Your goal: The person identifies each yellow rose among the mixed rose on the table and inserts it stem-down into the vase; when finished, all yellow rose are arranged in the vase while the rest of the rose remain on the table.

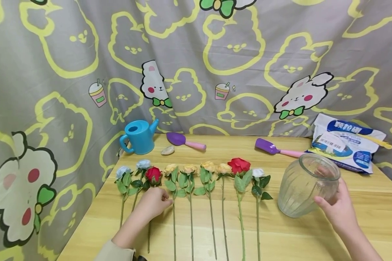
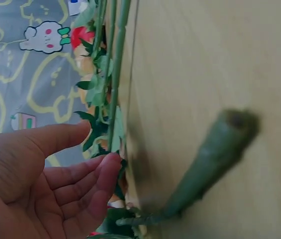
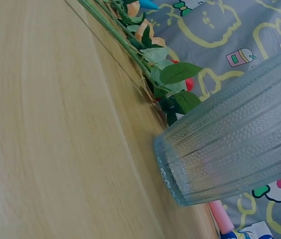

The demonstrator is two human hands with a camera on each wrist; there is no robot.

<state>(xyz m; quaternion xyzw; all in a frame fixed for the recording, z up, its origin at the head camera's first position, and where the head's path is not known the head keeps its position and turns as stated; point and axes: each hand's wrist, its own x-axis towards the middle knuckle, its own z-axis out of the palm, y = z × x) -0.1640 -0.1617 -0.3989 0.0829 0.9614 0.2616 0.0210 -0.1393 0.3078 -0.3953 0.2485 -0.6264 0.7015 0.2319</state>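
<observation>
A ribbed clear glass vase is at the right, gripped at its side by my right hand, thumb on the near side. In the right wrist view the vase appears slanted, its base close over the table. My left hand is over the stem of a small red rose, fingertips beside the stem of a yellow rose. The left wrist view shows this hand with thumb and fingers apart, nothing between them. A cut stem end looms blurred near that camera.
Two blue roses lie at the left of the row; more yellow roses, a large red rose and a white rose continue rightward. Behind are a blue watering can, a stone, purple trowels and a printed bag.
</observation>
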